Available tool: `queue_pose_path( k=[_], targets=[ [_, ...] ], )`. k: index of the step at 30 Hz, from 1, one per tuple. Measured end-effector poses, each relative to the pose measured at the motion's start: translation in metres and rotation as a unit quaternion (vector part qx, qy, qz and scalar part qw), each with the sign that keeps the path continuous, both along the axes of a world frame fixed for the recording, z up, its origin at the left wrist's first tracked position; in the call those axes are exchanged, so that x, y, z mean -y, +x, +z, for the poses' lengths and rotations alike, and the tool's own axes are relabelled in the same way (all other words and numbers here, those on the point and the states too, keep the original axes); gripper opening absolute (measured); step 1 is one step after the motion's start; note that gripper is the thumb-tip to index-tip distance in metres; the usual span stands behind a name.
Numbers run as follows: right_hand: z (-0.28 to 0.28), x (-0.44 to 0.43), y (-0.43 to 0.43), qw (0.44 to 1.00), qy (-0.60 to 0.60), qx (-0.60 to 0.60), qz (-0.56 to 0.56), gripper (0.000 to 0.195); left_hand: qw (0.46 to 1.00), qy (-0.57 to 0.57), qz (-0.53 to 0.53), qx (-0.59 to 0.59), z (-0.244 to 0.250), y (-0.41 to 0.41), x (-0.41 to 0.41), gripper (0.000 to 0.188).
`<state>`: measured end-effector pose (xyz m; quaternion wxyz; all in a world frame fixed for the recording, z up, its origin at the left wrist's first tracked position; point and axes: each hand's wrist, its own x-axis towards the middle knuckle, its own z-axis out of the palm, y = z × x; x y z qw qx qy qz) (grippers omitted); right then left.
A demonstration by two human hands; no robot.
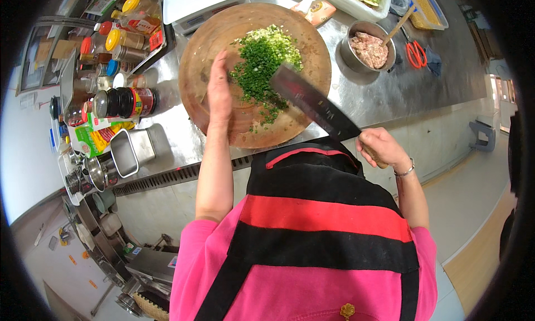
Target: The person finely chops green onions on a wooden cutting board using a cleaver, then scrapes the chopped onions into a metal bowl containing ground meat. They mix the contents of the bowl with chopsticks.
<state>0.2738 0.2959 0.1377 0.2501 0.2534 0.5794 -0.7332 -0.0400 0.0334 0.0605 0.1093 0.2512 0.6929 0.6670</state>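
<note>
A heap of chopped green onions (261,66), dark green at the left and pale at the upper right, lies on a round wooden chopping board (200,41). My left hand (219,87) is held edge-on over the board's left part, just left of the heap, fingers extended and holding nothing; whether it touches the board is unclear. My right hand (378,145) grips the wooden handle of a cleaver (315,104) beyond the board's lower right edge. The broad dark blade slants up and left over the board, its far end at the heap's right side.
Right of the board are a metal pot (355,62) of minced meat with a wooden stick, and red-handled scissors (416,54). Behind stand a white tub (376,14) of cut vegetables and a scale (205,5). Jars (121,101) and an empty metal container (144,147) are at left.
</note>
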Motion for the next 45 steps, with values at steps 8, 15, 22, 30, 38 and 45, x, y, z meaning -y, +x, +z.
queue_pose_path(
  k=[8,15,22,30,38,45],
  targets=[
    [-0.023,0.012,-0.065,0.972,0.088,0.049,0.212,0.046,0.987,0.017,0.097,0.123,-0.017,-0.013,0.042,0.057],
    [-0.026,0.014,-0.061,0.998,0.026,-0.019,0.052,0.043,0.983,-0.037,0.115,0.136,-0.012,-0.015,0.044,0.056],
    [-0.064,0.028,-0.008,0.943,-0.195,-0.041,-0.267,0.052,0.983,-0.18,0.003,-0.036,0.024,-0.018,-0.033,0.046],
    [-0.098,0.067,-0.014,0.904,-0.264,-0.01,-0.335,0.051,0.91,-0.324,-0.12,-0.227,-0.009,-0.075,-0.129,0.045],
    [-0.088,0.105,-0.064,0.916,-0.227,0.001,-0.329,0.049,0.924,-0.306,-0.098,-0.207,-0.026,-0.032,-0.118,0.04],
    [-0.074,0.111,-0.09,0.925,-0.249,0.001,-0.288,0.05,0.99,-0.118,0.07,0.0,-0.034,-0.005,-0.103,0.036]
  ],
)
